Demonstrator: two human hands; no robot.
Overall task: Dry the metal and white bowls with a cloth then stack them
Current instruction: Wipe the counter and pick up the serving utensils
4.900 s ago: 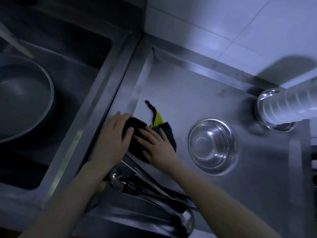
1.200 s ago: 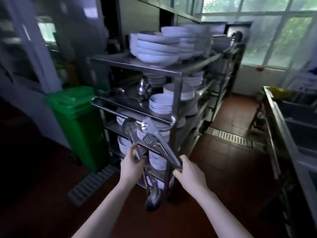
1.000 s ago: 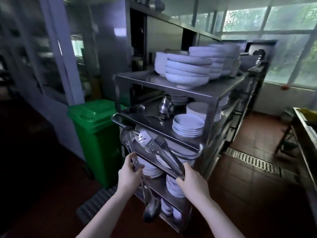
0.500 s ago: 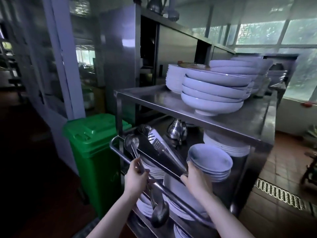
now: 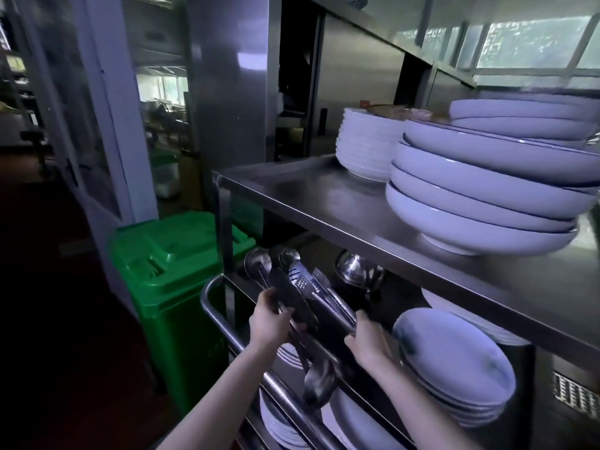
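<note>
Your left hand (image 5: 271,323) grips steel ladles (image 5: 259,271); your right hand (image 5: 367,342) clasps slotted metal tongs (image 5: 311,287) at the steel rack's second shelf (image 5: 373,306). Lay them flat, clear of the stacked white plates (image 5: 454,362). No metal bowl or cloth is visible.

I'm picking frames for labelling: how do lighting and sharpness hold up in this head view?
Head view: dim overall, left side nearly black; window daylight glares at top right; wide-angle bending on the shelf edges; plates slightly soft; utensils and both hands readable.
</note>
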